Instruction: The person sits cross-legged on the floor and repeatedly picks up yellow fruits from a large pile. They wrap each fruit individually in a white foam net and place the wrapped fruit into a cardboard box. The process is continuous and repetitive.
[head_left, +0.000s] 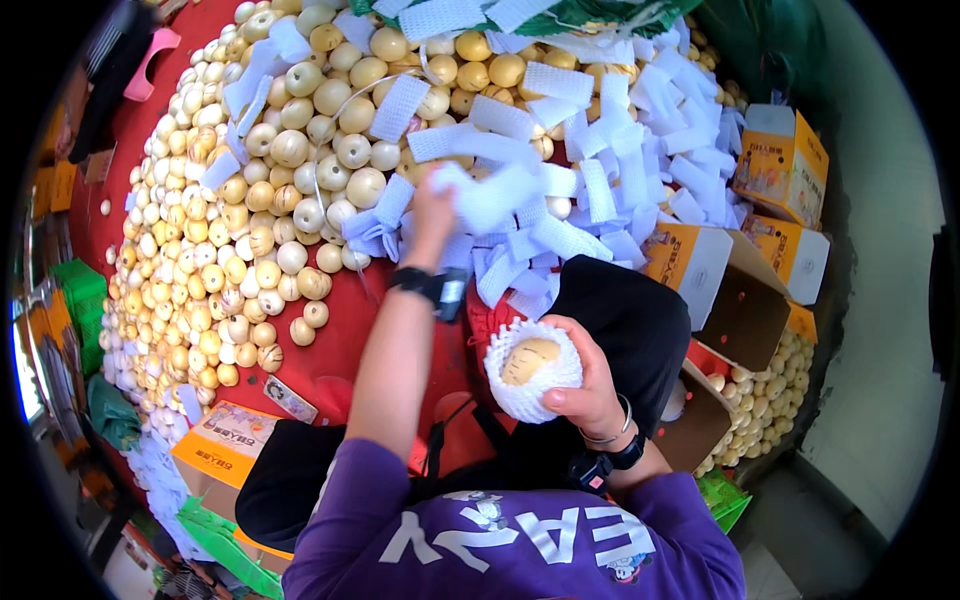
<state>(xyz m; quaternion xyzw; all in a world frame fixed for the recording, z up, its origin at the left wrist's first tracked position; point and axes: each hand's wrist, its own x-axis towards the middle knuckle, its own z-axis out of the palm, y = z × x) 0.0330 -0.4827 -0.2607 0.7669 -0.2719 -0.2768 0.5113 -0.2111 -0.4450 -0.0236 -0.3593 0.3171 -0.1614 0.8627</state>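
Observation:
My right hand (592, 382) grips a pale yellow pepino melon (531, 361) with dark streaks, which sits in a white foam net sleeve (559, 360). Its end shows through the sleeve's opening, in front of my right thigh. Farther forward, my left hand (433, 214) is blurred, with a blurred white foam net sleeve (487, 199) at its fingers; it appears to hold this sleeve. Around and beyond that hand lie many flat foam sleeves (619, 172). A large heap of pepino melons (289, 148) spreads ahead and to the left on a red sheet (341, 300).
Printed cartons (686, 262) stand at the right, beside more melons (772, 397). Another carton (225, 442) is near my left knee, with a printed card (290, 399) beyond it. A green crate (81, 300) and a pink stool (152, 64) stand at the left. Green plastic (757, 45) lies at the upper right.

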